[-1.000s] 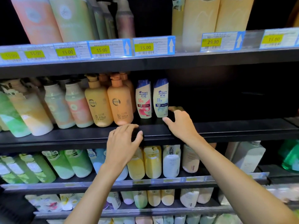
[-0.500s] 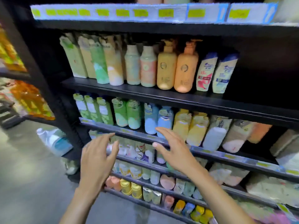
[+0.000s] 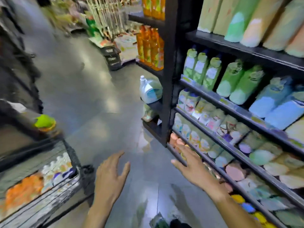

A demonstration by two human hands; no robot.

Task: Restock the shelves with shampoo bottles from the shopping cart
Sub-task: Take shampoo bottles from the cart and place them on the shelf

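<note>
Hovering above the grey floor (image 3: pixel 98 96), the left hand (image 3: pixel 110 176) and right hand (image 3: pixel 192 170) spread their fingers wide, holding nothing. Blurred white and orange shampoo bottles (image 3: pixel 54 170) lie in the black wire shopping cart (image 3: pixel 72 155) at left, and the black stocked shelves (image 3: pixel 243 111) stand at right.

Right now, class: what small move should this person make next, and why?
Probably reach the left hand into the shopping cart for one of its bottles: this hand and the right hand are open and empty, and the cart stands close to the left.

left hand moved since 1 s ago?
Yes. The left hand has left the shelf edge it gripped, down and leftward; it now hangs open over the floor, beside the cart.
</note>
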